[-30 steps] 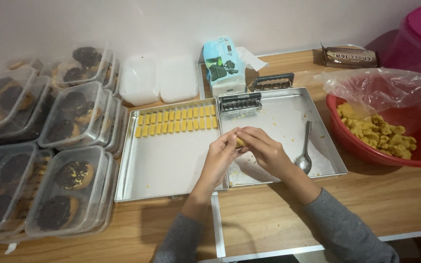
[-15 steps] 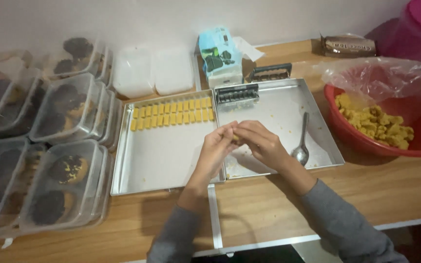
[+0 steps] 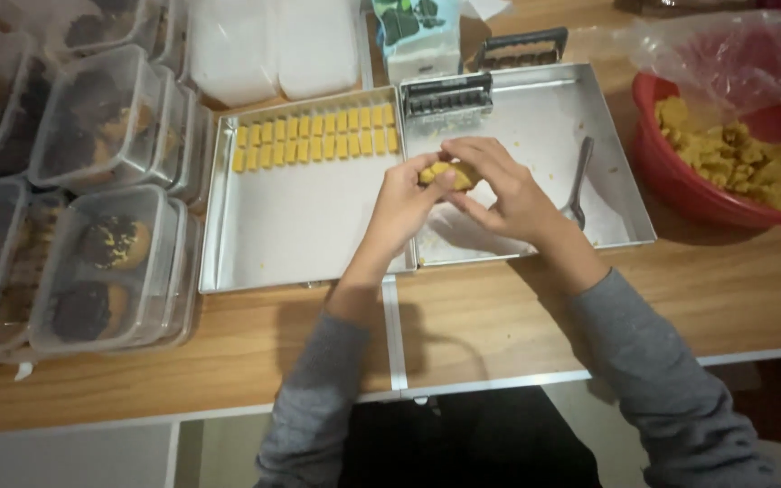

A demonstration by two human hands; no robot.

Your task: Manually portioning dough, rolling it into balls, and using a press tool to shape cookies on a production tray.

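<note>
Both hands joined above the seam of the two metal trays: left hand [image 3: 406, 201] and right hand [image 3: 508, 188], fingers closed around one yellow dough lump [image 3: 446, 173], pressed between them as for shaping. Two neat rows of small dough pieces [image 3: 316, 137] along the far edge of the left tray [image 3: 300, 244]. Spoon [image 3: 579, 181] lying in the right tray [image 3: 544, 117]. Red bowl [image 3: 707, 194] of dough at the right table edge, cut off by the frame. Contents of plastic boxes [image 3: 101, 262] at left hard to make out.

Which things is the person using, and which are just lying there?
In use: left hand, right hand, yellow dough lump, left tray with yellow dough pieces, red bowl of dough.
Lying about: spoon, lidded boxes of dark cakes, white containers.
</note>
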